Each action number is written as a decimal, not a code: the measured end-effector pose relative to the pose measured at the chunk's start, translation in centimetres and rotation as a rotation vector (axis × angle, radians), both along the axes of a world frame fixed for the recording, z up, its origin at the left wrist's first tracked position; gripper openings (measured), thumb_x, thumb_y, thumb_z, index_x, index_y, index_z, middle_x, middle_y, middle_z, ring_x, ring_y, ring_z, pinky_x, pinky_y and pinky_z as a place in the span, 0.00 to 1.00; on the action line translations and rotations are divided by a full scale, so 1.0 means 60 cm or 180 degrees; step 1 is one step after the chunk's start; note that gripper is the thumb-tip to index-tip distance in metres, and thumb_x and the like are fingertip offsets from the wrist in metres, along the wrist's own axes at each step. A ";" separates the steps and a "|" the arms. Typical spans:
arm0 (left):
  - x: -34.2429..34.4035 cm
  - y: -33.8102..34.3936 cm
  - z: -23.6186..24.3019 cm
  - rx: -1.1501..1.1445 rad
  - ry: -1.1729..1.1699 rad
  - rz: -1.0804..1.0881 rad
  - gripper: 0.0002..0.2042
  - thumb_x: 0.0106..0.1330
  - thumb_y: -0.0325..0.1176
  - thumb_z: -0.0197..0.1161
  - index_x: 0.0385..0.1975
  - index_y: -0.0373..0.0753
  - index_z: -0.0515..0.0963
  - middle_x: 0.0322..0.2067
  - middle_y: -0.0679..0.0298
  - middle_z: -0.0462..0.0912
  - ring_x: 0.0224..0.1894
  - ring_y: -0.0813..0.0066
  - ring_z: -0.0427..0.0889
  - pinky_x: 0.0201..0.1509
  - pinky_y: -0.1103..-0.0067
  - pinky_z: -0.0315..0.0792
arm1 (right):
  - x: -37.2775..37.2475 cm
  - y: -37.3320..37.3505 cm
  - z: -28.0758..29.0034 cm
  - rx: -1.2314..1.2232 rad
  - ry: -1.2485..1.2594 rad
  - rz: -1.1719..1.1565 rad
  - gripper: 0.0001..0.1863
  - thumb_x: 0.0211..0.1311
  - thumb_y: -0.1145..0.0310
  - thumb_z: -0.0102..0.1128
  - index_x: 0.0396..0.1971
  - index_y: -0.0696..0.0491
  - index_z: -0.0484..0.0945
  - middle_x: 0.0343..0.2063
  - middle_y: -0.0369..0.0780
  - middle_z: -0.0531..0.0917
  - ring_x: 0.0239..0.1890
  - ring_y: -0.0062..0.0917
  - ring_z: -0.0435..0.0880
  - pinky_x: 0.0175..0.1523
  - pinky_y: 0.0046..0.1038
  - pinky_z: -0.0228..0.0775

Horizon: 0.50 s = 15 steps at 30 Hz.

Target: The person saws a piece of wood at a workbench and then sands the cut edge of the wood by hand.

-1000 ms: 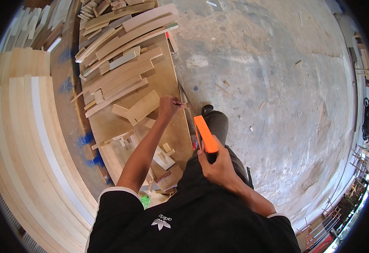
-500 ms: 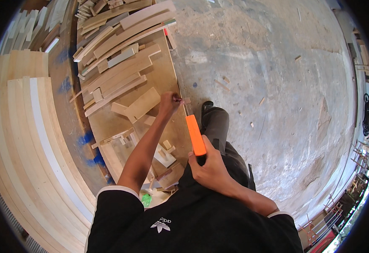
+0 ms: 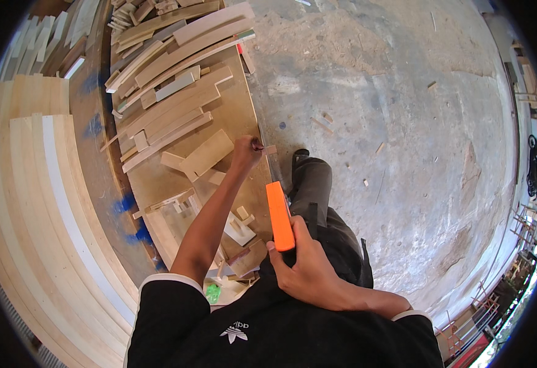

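My right hand grips an orange tool at its eleven o'clock; my left hand pinches a wood piece at three.

Black shirt, white cuffs, dark trousers

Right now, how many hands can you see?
2: the left hand by the table's edge, pinching a wood piece; the right hand in front of the body, gripping the orange tool.

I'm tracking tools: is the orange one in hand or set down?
In hand: the right hand grips the orange tool by its dark near end.
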<state>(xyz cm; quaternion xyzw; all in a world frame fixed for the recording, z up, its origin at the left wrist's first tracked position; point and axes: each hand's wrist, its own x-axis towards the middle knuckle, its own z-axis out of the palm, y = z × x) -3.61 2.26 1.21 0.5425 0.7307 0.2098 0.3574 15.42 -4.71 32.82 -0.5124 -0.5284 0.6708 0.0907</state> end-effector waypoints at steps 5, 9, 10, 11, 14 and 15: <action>-0.004 -0.002 -0.017 0.0078 0.0024 -0.0020 0.08 0.45 0.28 0.77 0.19 0.36 0.82 0.21 0.56 0.83 0.25 0.68 0.83 0.30 0.76 0.74 | 0.012 0.007 0.017 -0.0268 -0.0038 -0.0010 0.21 0.60 0.76 0.56 0.49 0.61 0.58 0.30 0.58 0.78 0.33 0.56 0.79 0.35 0.42 0.68; -0.006 -0.002 -0.026 -0.0022 0.0016 -0.0093 0.08 0.45 0.28 0.77 0.20 0.36 0.82 0.21 0.56 0.83 0.25 0.69 0.83 0.30 0.76 0.74 | 0.009 0.000 0.003 0.0115 0.0204 -0.0215 0.21 0.61 0.76 0.56 0.50 0.62 0.59 0.29 0.56 0.78 0.31 0.52 0.80 0.35 0.39 0.69; -0.006 -0.003 -0.027 -0.0038 -0.0026 -0.0045 0.08 0.45 0.28 0.77 0.20 0.36 0.82 0.21 0.56 0.83 0.25 0.68 0.83 0.30 0.76 0.74 | 0.007 0.001 -0.002 0.0287 0.0269 -0.0231 0.21 0.61 0.76 0.57 0.50 0.62 0.59 0.28 0.56 0.77 0.30 0.51 0.80 0.35 0.39 0.69; -0.006 -0.003 -0.021 -0.0053 -0.0065 -0.0001 0.08 0.45 0.28 0.77 0.20 0.36 0.82 0.21 0.56 0.83 0.25 0.68 0.83 0.30 0.76 0.74 | 0.003 0.005 -0.009 0.0461 0.0336 -0.0249 0.21 0.61 0.75 0.58 0.50 0.62 0.60 0.28 0.55 0.77 0.29 0.49 0.80 0.34 0.38 0.69; -0.003 -0.001 -0.002 -0.0068 0.0024 0.0005 0.08 0.45 0.27 0.77 0.20 0.35 0.81 0.21 0.56 0.83 0.25 0.67 0.83 0.30 0.75 0.74 | 0.008 0.036 0.015 0.0145 0.0467 -0.0065 0.18 0.64 0.70 0.59 0.49 0.59 0.63 0.26 0.43 0.74 0.27 0.27 0.75 0.34 0.28 0.68; -0.002 -0.001 0.000 -0.0060 0.0088 -0.0005 0.08 0.45 0.27 0.77 0.20 0.35 0.81 0.22 0.56 0.83 0.25 0.67 0.83 0.30 0.75 0.74 | 0.011 0.047 0.026 -0.0092 0.0499 0.0047 0.17 0.66 0.69 0.59 0.48 0.57 0.65 0.26 0.37 0.73 0.27 0.17 0.72 0.34 0.24 0.67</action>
